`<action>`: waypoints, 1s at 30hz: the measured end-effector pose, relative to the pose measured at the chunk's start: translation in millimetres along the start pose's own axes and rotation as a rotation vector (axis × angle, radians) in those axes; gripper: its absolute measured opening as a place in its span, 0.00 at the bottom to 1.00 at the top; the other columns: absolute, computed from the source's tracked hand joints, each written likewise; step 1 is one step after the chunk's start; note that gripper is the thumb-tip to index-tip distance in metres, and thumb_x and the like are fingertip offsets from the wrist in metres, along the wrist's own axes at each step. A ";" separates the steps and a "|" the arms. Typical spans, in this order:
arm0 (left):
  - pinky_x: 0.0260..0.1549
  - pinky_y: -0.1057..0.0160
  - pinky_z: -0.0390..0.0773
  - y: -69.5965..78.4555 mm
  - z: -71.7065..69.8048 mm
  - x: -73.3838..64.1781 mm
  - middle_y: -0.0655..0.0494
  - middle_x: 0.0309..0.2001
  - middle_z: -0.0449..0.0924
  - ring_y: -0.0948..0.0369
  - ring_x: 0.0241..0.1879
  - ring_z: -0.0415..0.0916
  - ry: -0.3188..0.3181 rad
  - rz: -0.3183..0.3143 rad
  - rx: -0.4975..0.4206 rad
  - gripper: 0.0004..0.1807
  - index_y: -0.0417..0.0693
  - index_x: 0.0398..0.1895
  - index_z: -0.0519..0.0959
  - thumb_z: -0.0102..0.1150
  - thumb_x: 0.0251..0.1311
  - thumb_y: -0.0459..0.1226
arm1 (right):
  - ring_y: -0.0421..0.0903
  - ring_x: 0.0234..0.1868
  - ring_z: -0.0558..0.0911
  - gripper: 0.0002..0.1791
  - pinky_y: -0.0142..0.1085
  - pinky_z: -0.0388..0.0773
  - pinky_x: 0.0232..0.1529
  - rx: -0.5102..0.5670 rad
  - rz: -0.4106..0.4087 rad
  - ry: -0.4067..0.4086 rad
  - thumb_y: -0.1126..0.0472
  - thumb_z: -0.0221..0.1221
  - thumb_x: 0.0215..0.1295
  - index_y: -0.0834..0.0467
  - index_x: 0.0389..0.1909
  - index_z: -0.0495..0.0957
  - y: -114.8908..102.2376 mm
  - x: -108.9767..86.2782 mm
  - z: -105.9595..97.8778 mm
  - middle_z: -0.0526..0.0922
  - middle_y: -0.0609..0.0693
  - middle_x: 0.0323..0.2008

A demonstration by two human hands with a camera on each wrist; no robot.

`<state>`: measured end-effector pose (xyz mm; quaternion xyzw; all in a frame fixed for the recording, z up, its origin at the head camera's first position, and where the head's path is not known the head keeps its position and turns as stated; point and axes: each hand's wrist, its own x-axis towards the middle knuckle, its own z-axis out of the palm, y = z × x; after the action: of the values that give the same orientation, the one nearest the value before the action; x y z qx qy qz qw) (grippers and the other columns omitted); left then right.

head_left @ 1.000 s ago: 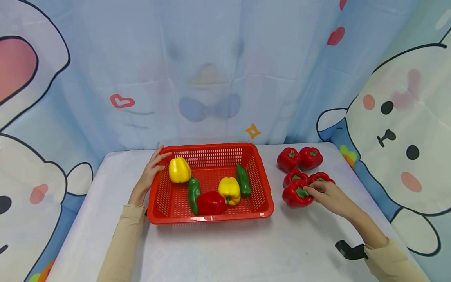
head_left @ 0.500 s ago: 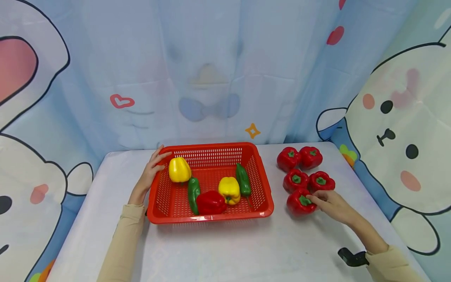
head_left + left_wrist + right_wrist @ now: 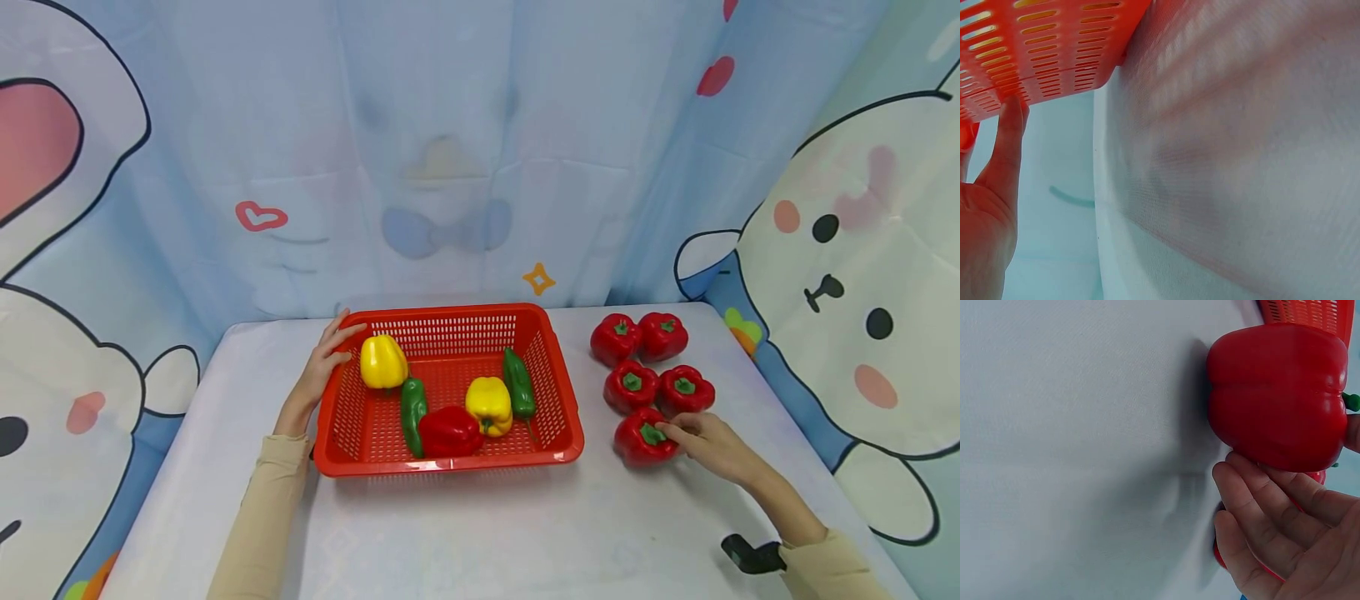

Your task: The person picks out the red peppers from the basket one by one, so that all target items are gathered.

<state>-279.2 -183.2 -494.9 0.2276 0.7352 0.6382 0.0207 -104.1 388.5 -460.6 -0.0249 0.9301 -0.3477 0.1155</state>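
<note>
Right hand point(image 3: 708, 442) rests on the table point(image 3: 480, 533) with fingers loosely curled against the nearest red pepper point(image 3: 643, 437); the right wrist view shows the fingertips point(image 3: 1254, 494) touching its side and underside, the pepper sitting on the cloth, so contact rather than a firm lift-grip; whether the thumb closes round the far side cannot be told. Left hand point(image 3: 324, 360) lies with straight fingers along the outer left wall of the red basket point(image 3: 558, 371), steadying it, not clasping; the left wrist view confirms a straight finger point(image 3: 1010, 144) against the slotted wall. This pepper stands on the table just right of the basket, in front of four more red peppers point(image 3: 648, 362) grouped in two pairs, all close together. In the basket: one red pepper point(image 3: 448, 431), two yellow peppers point(image 3: 383, 361), two green chillies point(image 3: 412, 411). Judgement: sorting reds out of the basket looks most of the way done, five out, one red left inside; yellows and greens untouched.
</note>
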 end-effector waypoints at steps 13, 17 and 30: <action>0.53 0.74 0.67 24.8 4.0 -3.9 0.38 0.78 0.35 0.41 0.73 0.41 -0.016 -0.023 -0.011 0.24 0.21 0.66 0.61 0.36 0.67 0.21 | 0.47 0.37 0.77 0.18 0.36 0.80 0.33 0.028 0.016 -0.003 0.55 0.55 0.72 0.68 0.45 0.79 9.4 1.2 2.1 0.81 0.51 0.35; 0.54 0.72 0.66 37.1 6.6 -6.4 0.37 0.78 0.36 0.42 0.73 0.41 -0.014 -0.038 0.005 0.25 0.21 0.66 0.61 0.36 0.66 0.21 | 0.47 0.38 0.77 0.18 0.38 0.81 0.34 0.043 0.010 -0.013 0.55 0.55 0.72 0.69 0.46 0.78 9.7 0.5 1.1 0.81 0.52 0.37; 0.56 0.69 0.63 26.4 4.3 -3.6 0.39 0.78 0.37 0.43 0.74 0.39 -0.010 -0.019 0.017 0.25 0.23 0.66 0.63 0.37 0.66 0.23 | 0.50 0.43 0.79 0.23 0.42 0.82 0.35 -0.035 -0.061 0.052 0.55 0.58 0.69 0.69 0.55 0.76 -9.1 -0.7 -17.4 0.82 0.59 0.45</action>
<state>-266.5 -178.3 -471.6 0.2241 0.7426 0.6305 0.0285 -107.8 392.8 -441.8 -0.0464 0.9375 -0.3355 0.0804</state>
